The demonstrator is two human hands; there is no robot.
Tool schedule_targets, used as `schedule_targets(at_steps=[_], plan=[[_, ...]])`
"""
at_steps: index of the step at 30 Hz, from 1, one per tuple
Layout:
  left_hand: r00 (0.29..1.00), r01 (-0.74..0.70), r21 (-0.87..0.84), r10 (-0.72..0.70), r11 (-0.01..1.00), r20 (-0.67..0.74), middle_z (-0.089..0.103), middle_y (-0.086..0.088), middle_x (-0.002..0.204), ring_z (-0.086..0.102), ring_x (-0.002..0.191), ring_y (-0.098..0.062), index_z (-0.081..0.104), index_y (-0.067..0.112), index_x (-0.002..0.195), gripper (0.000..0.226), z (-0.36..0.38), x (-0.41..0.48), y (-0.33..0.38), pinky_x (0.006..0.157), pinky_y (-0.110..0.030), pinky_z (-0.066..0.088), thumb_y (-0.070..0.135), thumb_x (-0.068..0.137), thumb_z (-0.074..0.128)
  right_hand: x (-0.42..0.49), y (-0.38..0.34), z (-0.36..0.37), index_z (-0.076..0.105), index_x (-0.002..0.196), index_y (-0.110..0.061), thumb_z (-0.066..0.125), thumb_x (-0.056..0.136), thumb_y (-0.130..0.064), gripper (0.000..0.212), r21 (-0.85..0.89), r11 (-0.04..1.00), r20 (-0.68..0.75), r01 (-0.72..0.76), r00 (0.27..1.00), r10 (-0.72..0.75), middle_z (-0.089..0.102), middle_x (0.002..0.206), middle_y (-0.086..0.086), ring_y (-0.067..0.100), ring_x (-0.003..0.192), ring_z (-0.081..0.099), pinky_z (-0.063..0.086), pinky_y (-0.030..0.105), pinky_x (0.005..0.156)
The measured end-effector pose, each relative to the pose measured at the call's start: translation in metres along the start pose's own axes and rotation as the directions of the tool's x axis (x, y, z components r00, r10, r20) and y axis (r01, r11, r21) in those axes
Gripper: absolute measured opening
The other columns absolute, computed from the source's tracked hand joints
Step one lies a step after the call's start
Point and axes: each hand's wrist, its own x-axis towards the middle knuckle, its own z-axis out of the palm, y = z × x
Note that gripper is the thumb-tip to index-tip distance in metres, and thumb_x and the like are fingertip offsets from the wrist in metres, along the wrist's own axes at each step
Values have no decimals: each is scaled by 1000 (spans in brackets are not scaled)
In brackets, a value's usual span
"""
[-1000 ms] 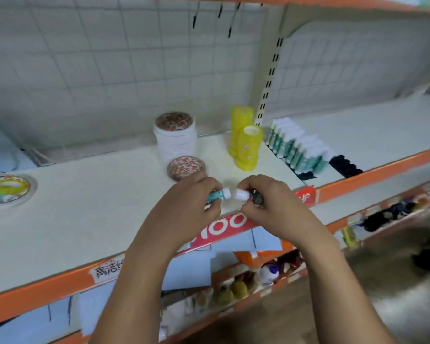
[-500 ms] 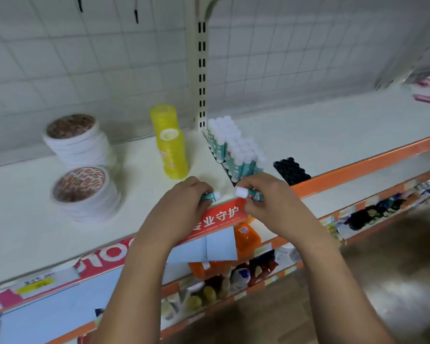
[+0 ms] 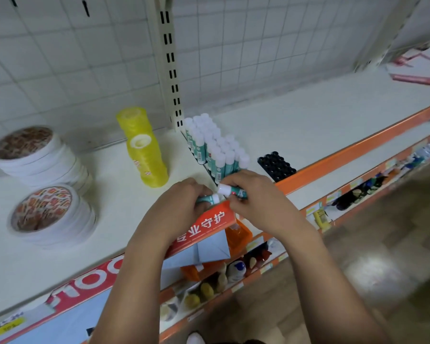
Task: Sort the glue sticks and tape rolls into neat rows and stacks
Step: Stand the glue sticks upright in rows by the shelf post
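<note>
Lower shelf point(image 3: 209, 289) below the work level: mixed small goods, blurred, not part of the sort. At the front lip of the shelf point(image 3: 345, 155), two sticks are in hand. The left hand point(image 3: 181, 202) is curled round the left-hand glue stick point(image 3: 209, 199), most of its body hidden, white cap pointing right. The right hand point(image 3: 253, 194) pinches the right-hand glue stick point(image 3: 232, 191) between thumb and fingertips, white cap pointing left; the two caps almost meet, and contact cannot be confirmed. Both sticks are held just above the lip, not yet placed. Just behind the hands, the block of glue sticks point(image 3: 214, 150) is stood upright, caps up, in tight rows running back toward the upright post; this part is judged largely done, with the front end as the likely spot for the two sticks. Just to its right, a black block point(image 3: 276, 166) with round tops or sockets is noted; which cannot be told. To the left, the front yellow tape stack point(image 3: 147, 162) and rear yellow tape stack point(image 3: 133, 120) are built as columns; the front one leans slightly. Further left, the near white tape stack point(image 3: 52, 214) and far white tape stack point(image 3: 32, 152) are piled but somewhat slewed, so squaring up is judged outstanding. At far right, pink items point(image 3: 417, 70) are seen, too blurred to identify.
</note>
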Motion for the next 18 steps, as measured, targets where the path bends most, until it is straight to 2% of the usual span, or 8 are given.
schedule_targets(at_steps=[4, 7, 12, 15, 17, 18], plan=[[999, -39, -48, 38, 998, -30, 59, 0, 104, 58, 96, -19, 68, 21, 115, 26, 4, 6, -2, 83, -36, 48, 31, 92, 61, 0, 1, 0, 65, 117, -20, 61, 88, -11, 31, -13, 999, -16, -29, 999, 29, 62, 111, -1, 14, 103, 56, 48, 31, 87], [988, -61, -130, 42, 990, -147, 61, 4, 102, 57, 93, -13, 68, 25, 107, 22, 5, 10, 3, 80, -33, 47, 37, 90, 62, 0, 2, -1, 65, 118, -19, 61, 89, -11, 30, -20, 999, -13, -29, 1000, 28, 62, 111, 0, 14, 102, 56, 48, 32, 87], [964, -70, -239, 4, 968, -267, 66, 9, 84, 61, 76, -4, 66, 22, 86, 16, 4, 15, 17, 73, -33, 53, 36, 83, 72, 3, 1, -6, 65, 120, -19, 59, 90, -14, 31, -4, 1000, -17, 7, 1000, -7, 61, 108, -1, 11, 98, 56, 47, 28, 84], [946, -60, -356, -61, 932, -319, 68, 12, 82, 62, 75, -2, 71, 23, 86, 14, -1, 20, 23, 73, -32, 54, 31, 78, 78, 7, 7, -17, 68, 113, -17, 61, 91, -19, 24, -31, 999, -12, 31, 999, -31, 62, 99, 1, 11, 90, 55, 45, 27, 80], [930, -68, -342, -64, 937, -362, 68, 10, 84, 62, 75, -4, 74, 21, 90, 16, -5, 24, 26, 74, -33, 54, 29, 77, 79, 10, 15, -26, 70, 105, -15, 65, 90, -28, 20, -35, 999, -4, 23, 1000, -23, 63, 93, 1, 10, 85, 55, 46, 26, 78], [921, -71, -325, -63, 943, -383, 67, 9, 84, 62, 75, -6, 74, 21, 92, 17, -7, 25, 29, 73, -33, 54, 28, 77, 80, 11, 20, -31, 70, 102, -15, 67, 89, -33, 23, -27, 1000, -3, 7, 1000, -7, 63, 92, -2, 8, 83, 56, 46, 21, 77]])
